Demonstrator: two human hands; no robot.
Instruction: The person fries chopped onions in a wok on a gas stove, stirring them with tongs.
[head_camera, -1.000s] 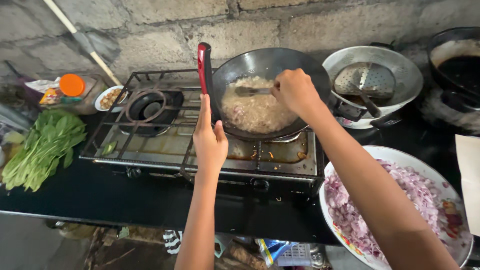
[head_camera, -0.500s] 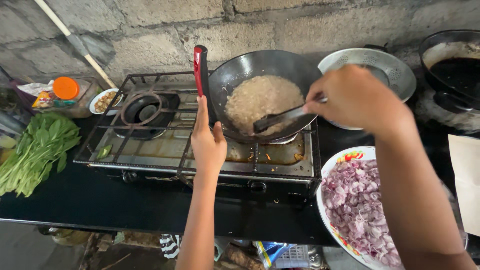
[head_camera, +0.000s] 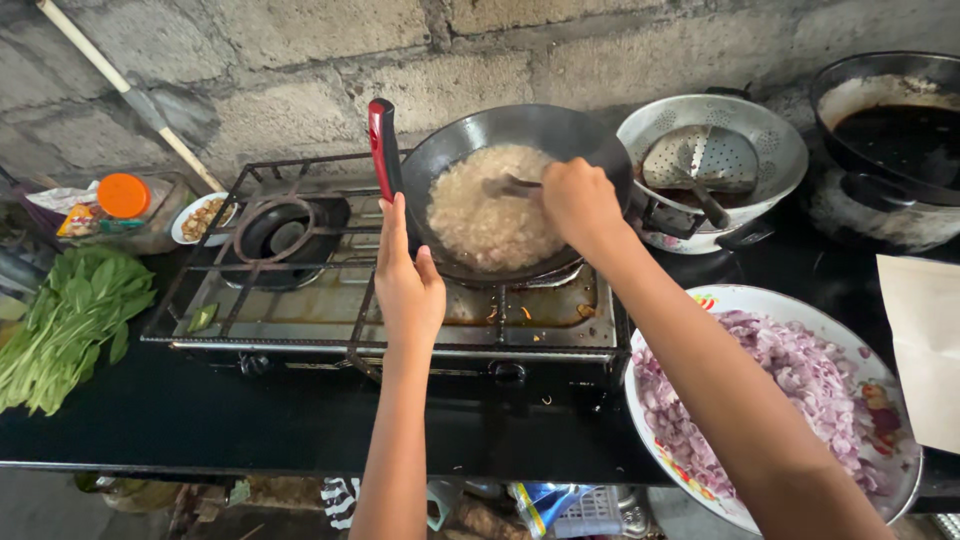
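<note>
Closest to me, bottom right, the big bowl (head_camera: 905, 490) of chopped purple onion sits on the dark counter (head_camera: 150, 420), and my right arm crosses over its left edge. Half a second ago the arm was lower and covered more of the bowl, with the hand out by the pan's right rim; now it's gone back in.

My left hand (head_camera: 408, 285) hasn't really budged: fingers up, wrapped around the lower end of the red pan handle (head_camera: 383, 145), which sticks up at the wok's left side. Palm is over the stove's front grate.

My right hand (head_camera: 580, 203) is closed around a dark spatula (head_camera: 510, 185), now over the wok (head_camera: 520, 190) itself, with the blade in the pale, bubbly mix. Before, the spatula was angled across the pan's lower right side.

The wok sits on the right burner of the two-burner stove (head_camera: 300, 320); the left burner (head_camera: 285, 235) is bare.

Off left are leafy greens (head_camera: 65, 315), then a small dish (head_camera: 200, 218) and an orange-lidded jar (head_camera: 125, 198). Right of the wok there's a metal colander (head_camera: 715, 160) with a ladle in it, and a black pot (head_camera: 890, 130) of dark liquid at the wall.
</note>
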